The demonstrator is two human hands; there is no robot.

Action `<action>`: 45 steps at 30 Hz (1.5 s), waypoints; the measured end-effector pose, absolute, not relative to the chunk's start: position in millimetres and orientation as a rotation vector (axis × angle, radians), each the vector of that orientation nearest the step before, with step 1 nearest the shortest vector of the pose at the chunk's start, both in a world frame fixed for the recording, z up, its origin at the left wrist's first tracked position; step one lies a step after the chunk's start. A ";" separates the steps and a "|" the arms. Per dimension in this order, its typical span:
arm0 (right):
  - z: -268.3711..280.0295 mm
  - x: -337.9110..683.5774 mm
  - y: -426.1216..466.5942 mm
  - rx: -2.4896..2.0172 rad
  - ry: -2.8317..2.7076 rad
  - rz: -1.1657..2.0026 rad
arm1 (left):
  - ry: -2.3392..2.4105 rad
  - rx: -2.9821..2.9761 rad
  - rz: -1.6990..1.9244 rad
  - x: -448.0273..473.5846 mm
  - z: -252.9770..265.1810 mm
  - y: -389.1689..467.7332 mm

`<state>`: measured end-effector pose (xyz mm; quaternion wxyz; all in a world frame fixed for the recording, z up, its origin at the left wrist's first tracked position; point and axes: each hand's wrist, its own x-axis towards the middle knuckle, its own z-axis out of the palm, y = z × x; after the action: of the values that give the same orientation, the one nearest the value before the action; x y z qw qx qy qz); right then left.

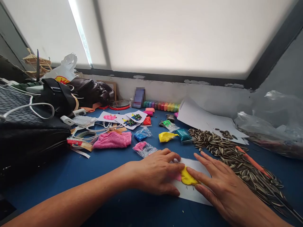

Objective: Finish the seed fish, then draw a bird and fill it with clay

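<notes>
A sheet of white paper [193, 196] lies on the blue tabletop in front of me. On it is a flattened patch of yellow modelling clay [188, 177], joined on its left by pink clay [177, 176]; small drawn legs show below the yellow. My left hand [156, 173] rests over the paper's left side, fingers apart, a fingertip at the yellow clay's upper edge and partly covering the pink. My right hand [220, 183] is spread at the right, its index fingertip touching the yellow clay. Neither hand grips anything.
Sunflower seeds [220, 148] are heaped at right with an orange pen-like tool [252, 161]. Bags of clay, including yellow [167, 136] and teal [184, 135], lie ahead. A pink cloth [113, 139], finished cards [129, 121] and a black bag [30, 135] are at left.
</notes>
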<state>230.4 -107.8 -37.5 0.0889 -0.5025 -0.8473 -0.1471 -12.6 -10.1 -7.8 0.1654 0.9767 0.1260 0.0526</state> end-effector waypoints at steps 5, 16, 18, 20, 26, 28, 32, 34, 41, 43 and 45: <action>-36.4 234.5 -103.4 -1.495 -2.414 -0.331 | 0.344 2.781 0.185 -13.3 -11.6 -8.7; -48.8 229.4 -105.0 -1.616 -2.335 -0.083 | 0.367 2.773 0.159 -12.7 -11.3 -11.1; -48.9 229.3 -104.3 -1.616 -2.330 -0.078 | 0.373 2.771 0.155 -11.9 -11.2 -11.4; -47.9 229.5 -103.5 -1.602 -2.339 -0.116 | 0.380 2.771 0.153 -11.6 -11.1 -11.6; -40.9 227.7 -104.5 -1.506 -2.463 -0.382 | 0.369 2.777 0.168 -12.7 -9.5 -12.9; -39.1 226.9 -104.7 -1.481 -2.485 -0.468 | 0.375 2.779 0.165 -12.5 -9.4 -13.2; -38.2 229.1 -103.2 -1.486 -2.516 -0.475 | 0.378 2.792 0.181 -11.8 -12.1 -13.0; -38.6 232.3 -102.3 -1.504 -2.529 -0.438 | 0.368 2.805 0.196 -11.9 -13.8 -12.7; -37.2 240.4 -103.4 -1.512 -2.472 -0.509 | 0.387 2.796 0.180 -11.6 -11.7 -13.1; -36.4 239.5 -105.1 -1.507 -2.465 -0.517 | 0.406 2.789 0.169 -10.0 -10.9 -14.2; -36.2 237.5 -106.7 -1.508 -2.459 -0.506 | 0.438 2.781 0.162 -7.8 -11.0 -16.1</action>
<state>237.5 -106.7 -36.2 0.1062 -0.5120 -0.8349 -0.1717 -7.8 -16.1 -11.0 0.1601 0.9735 0.1532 0.0568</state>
